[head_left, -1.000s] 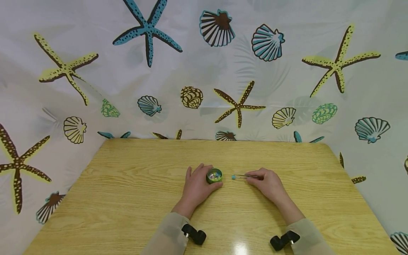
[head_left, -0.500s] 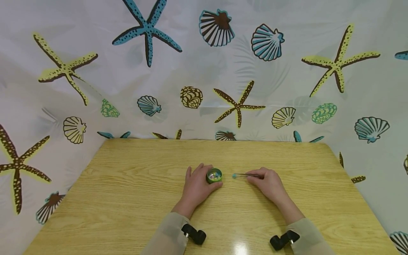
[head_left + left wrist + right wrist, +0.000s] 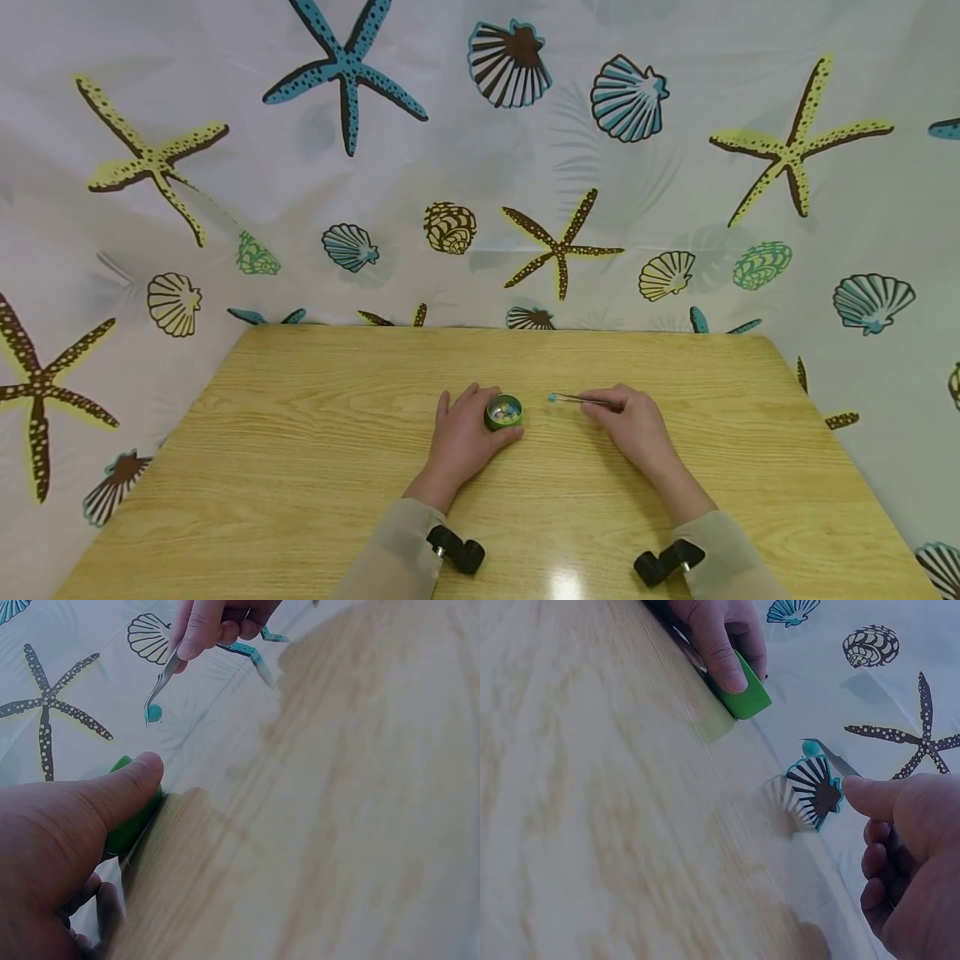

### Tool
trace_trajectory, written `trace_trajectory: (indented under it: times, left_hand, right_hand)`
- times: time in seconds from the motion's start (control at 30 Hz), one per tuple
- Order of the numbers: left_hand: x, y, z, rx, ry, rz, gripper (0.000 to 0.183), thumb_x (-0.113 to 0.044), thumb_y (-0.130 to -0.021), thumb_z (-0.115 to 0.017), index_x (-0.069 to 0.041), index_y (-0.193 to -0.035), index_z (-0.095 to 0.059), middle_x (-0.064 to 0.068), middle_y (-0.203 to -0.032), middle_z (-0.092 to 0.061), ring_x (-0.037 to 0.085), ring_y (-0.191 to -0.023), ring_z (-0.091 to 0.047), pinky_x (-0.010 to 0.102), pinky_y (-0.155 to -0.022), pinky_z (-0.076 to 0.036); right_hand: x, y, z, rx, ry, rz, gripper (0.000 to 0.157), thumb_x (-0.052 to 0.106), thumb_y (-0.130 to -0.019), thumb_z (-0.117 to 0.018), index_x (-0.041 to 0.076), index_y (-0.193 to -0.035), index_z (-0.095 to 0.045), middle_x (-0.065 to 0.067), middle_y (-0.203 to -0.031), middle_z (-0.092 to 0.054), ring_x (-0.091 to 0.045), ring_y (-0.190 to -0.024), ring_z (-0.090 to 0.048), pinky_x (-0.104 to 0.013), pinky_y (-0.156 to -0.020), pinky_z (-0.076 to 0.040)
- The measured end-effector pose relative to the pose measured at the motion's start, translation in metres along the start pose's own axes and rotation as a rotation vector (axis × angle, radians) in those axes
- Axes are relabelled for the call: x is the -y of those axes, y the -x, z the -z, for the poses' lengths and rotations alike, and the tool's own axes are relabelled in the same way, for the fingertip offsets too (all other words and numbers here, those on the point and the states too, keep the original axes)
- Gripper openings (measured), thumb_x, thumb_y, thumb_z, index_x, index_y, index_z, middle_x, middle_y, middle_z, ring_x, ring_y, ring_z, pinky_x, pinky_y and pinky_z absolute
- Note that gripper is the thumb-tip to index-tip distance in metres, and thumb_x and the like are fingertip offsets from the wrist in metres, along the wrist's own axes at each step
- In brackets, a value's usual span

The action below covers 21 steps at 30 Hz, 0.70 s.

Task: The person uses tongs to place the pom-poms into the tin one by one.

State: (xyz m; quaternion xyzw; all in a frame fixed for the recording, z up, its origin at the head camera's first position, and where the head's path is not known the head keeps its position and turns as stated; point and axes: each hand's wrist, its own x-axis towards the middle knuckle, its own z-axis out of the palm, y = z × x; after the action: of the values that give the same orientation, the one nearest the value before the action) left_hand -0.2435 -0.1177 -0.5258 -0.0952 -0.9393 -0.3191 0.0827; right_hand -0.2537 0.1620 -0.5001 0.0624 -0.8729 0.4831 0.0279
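Observation:
My left hand (image 3: 467, 433) grips a small round green container (image 3: 492, 426) on the table, thumb in front and fingers behind. Inside it lie several small colored beads (image 3: 507, 410), seen from above in the head view. To the right, my right hand (image 3: 628, 421) pinches metal tweezers (image 3: 588, 400) between thumb and fingers, their tips pointing left. A blue bead (image 3: 154, 713) sits between the tweezer tips, raised above the table and to the right of the container. In the right wrist view the green container (image 3: 748, 699) shows its side wall under the left thumb.
The wooden table (image 3: 337, 392) spreads out around both hands. A white cloth (image 3: 420, 167) printed with starfish and shells hangs behind it and along both sides. A black camera mount (image 3: 456, 550) is strapped at the left sleeve, another black mount (image 3: 669, 562) at the right sleeve.
My right hand has lifted the tweezers with the blue bead and shifted them slightly away from me. The left hand and the container have stayed in place.

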Motion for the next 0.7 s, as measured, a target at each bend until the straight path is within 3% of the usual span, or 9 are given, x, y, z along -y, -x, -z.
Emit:
trace_trajectory:
  times: [0.7]
  left_hand:
    - [-0.003, 0.0, 0.002, 0.002, -0.015, 0.009, 0.073, -0.045, -0.093, -0.091, -0.007, -0.15, -0.066, 0.015, -0.152, -0.066, 0.038, -0.156, -0.046, 0.067, -0.133, -0.01]
  right_hand:
    - [0.023, -0.005, -0.017, 0.021, -0.061, 0.032, 0.021, 0.023, -0.104, -0.082, 0.015, -0.122, -0.087, -0.003, -0.096, -0.071, -0.022, -0.082, -0.057, -0.032, -0.07, -0.049]
